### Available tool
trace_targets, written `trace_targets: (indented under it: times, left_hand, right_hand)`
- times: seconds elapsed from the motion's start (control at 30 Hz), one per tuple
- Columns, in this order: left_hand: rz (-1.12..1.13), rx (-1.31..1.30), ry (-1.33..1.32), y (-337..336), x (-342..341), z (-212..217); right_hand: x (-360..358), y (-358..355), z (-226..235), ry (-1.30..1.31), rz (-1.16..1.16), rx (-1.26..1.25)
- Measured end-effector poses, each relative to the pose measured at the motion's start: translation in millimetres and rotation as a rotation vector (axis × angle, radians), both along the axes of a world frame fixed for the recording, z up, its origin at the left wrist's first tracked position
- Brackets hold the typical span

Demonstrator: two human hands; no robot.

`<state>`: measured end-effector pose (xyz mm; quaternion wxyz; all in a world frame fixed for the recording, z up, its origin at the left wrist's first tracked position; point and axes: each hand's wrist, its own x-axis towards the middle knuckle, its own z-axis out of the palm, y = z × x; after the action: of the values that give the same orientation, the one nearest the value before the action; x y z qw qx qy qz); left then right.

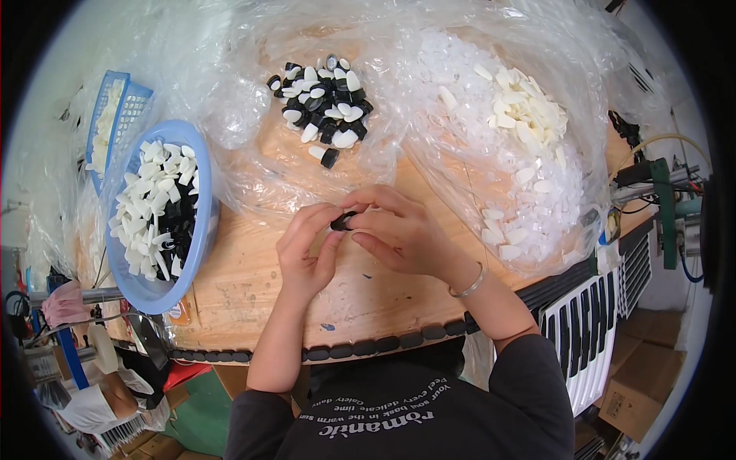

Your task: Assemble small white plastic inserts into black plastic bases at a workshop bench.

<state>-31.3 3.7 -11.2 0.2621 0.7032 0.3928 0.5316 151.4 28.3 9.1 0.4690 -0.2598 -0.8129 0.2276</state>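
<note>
Over the middle of the wooden table (268, 287), a small black piece (342, 221) is pinched between the fingertips of both my hands. My left hand (303, 249) grips it from the left, thumb and fingers closed. Closing on it from the right is my right hand (399, 234), with a bracelet at the wrist; its fingers partly hide the piece. Just beyond my hands, on clear plastic sheeting, lies a heap of black caps with white oval tips (326, 107). One such piece (328, 158) sits at the heap's near edge.
A blue basin (204, 230) of white and black parts stands left, with a blue basket (136, 98) behind it. At right, plastic sheeting bears cream oval pieces (529, 107) and small translucent pieces (556, 207). Black padding (368, 346) lines the near table edge. Another person (100, 402) is at lower left.
</note>
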Motion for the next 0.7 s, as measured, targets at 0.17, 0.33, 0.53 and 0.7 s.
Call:
trace_targets:
  times: [0.17, 0.33, 0.53, 0.7]
  left_hand:
    - [0.017, 0.020, 0.023, -1, 3, 1]
    - [0.073, -0.131, -0.046, -2, 4, -3]
    - [0.030, -0.258, -0.078, -2, 0, -8]
    - [-0.024, -0.597, -0.466, -10, 2, -6]
  right_hand:
    - [-4, -1, -2, 0.034, -0.033, -0.040]
    - [-2, -1, -6, 0.143, -0.018, -0.280]
    - [-5, -4, -6, 0.193, 0.058, -0.530]
    - [-6, -6, -8, 0.128, 0.071, -0.400]
